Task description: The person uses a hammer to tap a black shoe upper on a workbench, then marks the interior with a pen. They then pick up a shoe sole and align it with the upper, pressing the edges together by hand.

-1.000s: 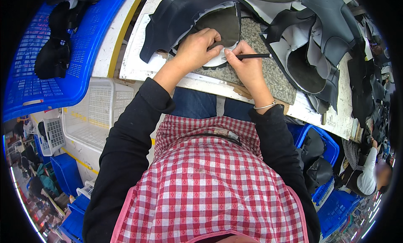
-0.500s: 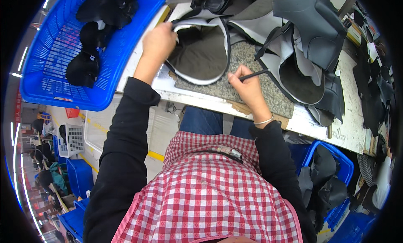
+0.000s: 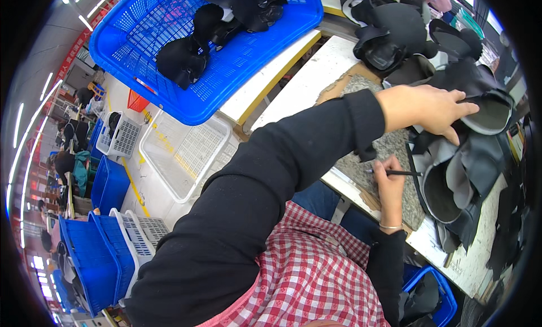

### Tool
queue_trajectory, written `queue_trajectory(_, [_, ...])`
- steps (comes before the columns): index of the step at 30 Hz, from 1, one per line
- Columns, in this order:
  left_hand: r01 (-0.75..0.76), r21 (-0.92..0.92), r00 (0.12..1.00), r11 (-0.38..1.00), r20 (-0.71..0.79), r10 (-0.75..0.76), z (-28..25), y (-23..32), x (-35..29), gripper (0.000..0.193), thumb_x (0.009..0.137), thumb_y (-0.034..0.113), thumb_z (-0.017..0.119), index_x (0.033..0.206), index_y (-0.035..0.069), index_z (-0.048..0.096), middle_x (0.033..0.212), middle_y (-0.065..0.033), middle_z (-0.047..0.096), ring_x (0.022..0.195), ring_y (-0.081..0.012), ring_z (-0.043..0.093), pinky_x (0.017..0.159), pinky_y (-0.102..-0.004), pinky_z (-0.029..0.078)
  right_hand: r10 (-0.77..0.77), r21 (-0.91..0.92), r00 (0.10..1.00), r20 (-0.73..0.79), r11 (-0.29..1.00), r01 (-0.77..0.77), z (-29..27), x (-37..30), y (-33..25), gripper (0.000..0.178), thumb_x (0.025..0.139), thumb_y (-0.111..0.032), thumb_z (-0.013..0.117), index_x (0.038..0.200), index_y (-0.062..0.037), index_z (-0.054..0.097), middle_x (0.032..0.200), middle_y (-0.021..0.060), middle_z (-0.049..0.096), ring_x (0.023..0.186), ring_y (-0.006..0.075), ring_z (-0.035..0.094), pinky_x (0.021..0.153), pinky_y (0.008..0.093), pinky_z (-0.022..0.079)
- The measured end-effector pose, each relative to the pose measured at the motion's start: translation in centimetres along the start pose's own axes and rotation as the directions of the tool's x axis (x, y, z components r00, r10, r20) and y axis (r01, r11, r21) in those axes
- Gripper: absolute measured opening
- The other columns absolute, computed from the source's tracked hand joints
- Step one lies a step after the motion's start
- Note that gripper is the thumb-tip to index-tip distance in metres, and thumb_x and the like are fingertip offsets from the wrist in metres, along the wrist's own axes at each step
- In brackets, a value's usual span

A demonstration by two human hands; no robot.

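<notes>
My left hand (image 3: pixel 435 110) reaches across to the right over the table, palm down with fingers spread. Its fingertips are by a black shoe upper (image 3: pixel 490 115) with a pale lining edge; whether they touch it I cannot tell. Below, my right hand (image 3: pixel 389 183) is closed around a slim black pen (image 3: pixel 403 173), which lies level across its fingers. Just right of that hand, another black upper (image 3: pixel 443 191) with grey lining stands with its opening toward me. A speckled stone slab (image 3: pixel 358 172) lies under both hands, partly covered by my left sleeve.
More black uppers (image 3: pixel 392 36) are heaped at the far side of the white table (image 3: pixel 307 81). A blue basket (image 3: pixel 220 104) with black pieces stands at the upper left. Another blue basket (image 3: pixel 449 304) sits below the table's right. Part of another person (image 3: pixel 439 0) shows at the far edge.
My left hand has let go of the upper's rim and crossed to the right, fingers spread. My right hand still holds the pen. The whole view has swung round.
</notes>
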State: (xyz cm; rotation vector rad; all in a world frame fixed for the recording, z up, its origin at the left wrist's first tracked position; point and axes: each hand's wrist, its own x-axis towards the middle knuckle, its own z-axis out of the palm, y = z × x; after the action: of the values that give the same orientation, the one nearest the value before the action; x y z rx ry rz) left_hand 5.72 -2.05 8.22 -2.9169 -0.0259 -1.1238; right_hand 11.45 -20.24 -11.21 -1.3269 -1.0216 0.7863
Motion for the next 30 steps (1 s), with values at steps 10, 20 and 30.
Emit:
queue_trajectory(10, [0.584, 0.810, 0.430, 0.051, -0.255, -0.866, -23.8, -33.0, -34.5, 0.064, 0.078, 0.042, 0.084, 0.127, 0.005, 0.066, 0.127, -0.0176, 0.069, 0.120, -0.0366, 0.065, 0.096, -0.0526, 0.053, 0.036, -0.116, 0.998, 0.048, 0.993, -0.031, 0.4, 0.3, -0.5, 0.029, 0.098, -0.007, 0.069, 0.079, -0.0082, 0.047, 0.072, -0.0039, 0.047, 0.067, 0.0055, 0.041, 0.062, 0.0240, 0.035])
queue_trajectory(20, [0.724, 0.495, -0.049, -0.480, -0.657, -0.752, -32.3, -35.2, -47.3, 0.043, 0.090, 0.019, 0.064, 0.128, -0.002, 0.061, 0.129, -0.0249, 0.066, 0.123, -0.0406, 0.064, 0.106, -0.0507, 0.050, 0.039, -0.302, 0.999, 0.020, 0.953, -0.031, 1.9, 0.9, -1.2, 0.029, 0.095, -0.007, 0.072, 0.079, -0.0057, 0.048, 0.069, -0.0017, 0.049, 0.066, 0.0064, 0.042, 0.059, 0.0255, 0.035])
queue_trajectory(30, [0.337, 0.471, 0.937, 0.815, -0.251, -0.242, -21.8, -21.3, -24.8, 0.023, 0.088, 0.008, 0.074, 0.109, 0.002, 0.069, 0.100, -0.0188, 0.069, 0.093, -0.0401, 0.068, 0.081, -0.0416, 0.055, -0.043, -0.267, 0.999, -0.014, 0.963, 0.038, 2.1, 1.3, -0.4, 0.029, 0.094, -0.010, 0.072, 0.077, -0.0073, 0.049, 0.067, -0.0050, 0.044, 0.065, 0.0055, 0.039, 0.058, 0.0255, 0.033])
